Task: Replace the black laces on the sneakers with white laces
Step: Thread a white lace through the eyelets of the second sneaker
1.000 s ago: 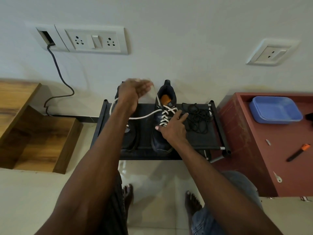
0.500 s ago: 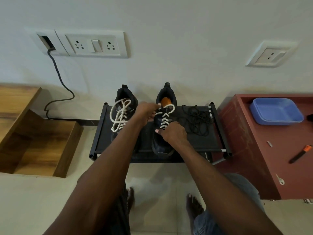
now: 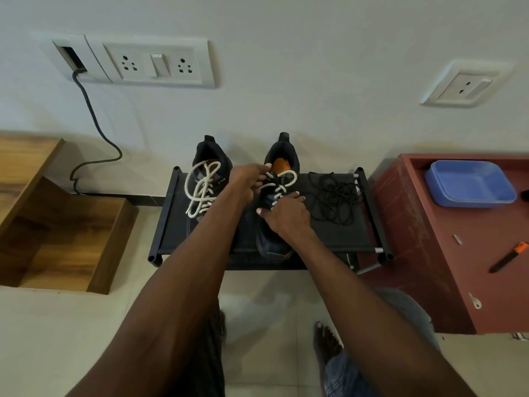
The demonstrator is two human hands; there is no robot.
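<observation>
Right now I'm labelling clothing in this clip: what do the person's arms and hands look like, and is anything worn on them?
Both arms are bare up to the edge of the picture: no sleeves show. The left hand and right hand wear no gloves, and no rings, watch or bands can be seen. The fingernails look short and pale.

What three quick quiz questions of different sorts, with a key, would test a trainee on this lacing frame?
1. True or false: the black laces lie in a loose pile on the rack, to the right of both sneakers.
2. Which sneaker are the hands working on? A. left sneaker B. right sneaker C. neither
3. Fill in: the blue tray sits on the ____ table.

Key
1. True.
2. B: the left hand pinches the white lace near the top eyelets while the right hand presses on the shoe.
3. Red.
</observation>
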